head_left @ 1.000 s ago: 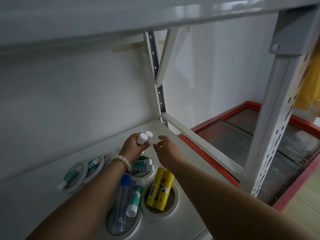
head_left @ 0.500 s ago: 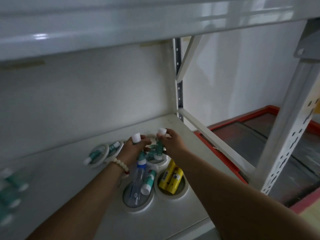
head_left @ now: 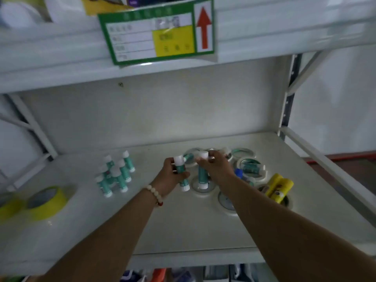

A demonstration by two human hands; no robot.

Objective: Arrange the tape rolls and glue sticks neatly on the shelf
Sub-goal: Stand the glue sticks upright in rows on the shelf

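My left hand [head_left: 172,177] grips a teal glue stick [head_left: 181,172] with white caps, held upright over the white shelf [head_left: 183,224]. Close beside it, my right hand [head_left: 216,168] grips a second teal glue stick [head_left: 202,176] by its upper part. Several teal glue sticks [head_left: 116,174] stand grouped at the middle left. White tape rolls [head_left: 251,166] lie flat on the right, some with glue sticks inside. Two yellow glue sticks [head_left: 279,187] lie across one roll. A blue-capped tube [head_left: 238,173] shows beside my right wrist. Two yellow tape rolls [head_left: 47,201] sit at the far left.
A green and yellow label card [head_left: 156,33] with a red arrow hangs from the upper shelf beam. White uprights [head_left: 288,94] frame the right side. A red-edged platform [head_left: 343,157] lies beyond the shelf at right. Items on the lower level show below the front edge.
The view has swung left and back, bringing the standing glue sticks and yellow tape into sight. Both hands, each holding a glue stick, have lifted away from the white rolls toward the left.
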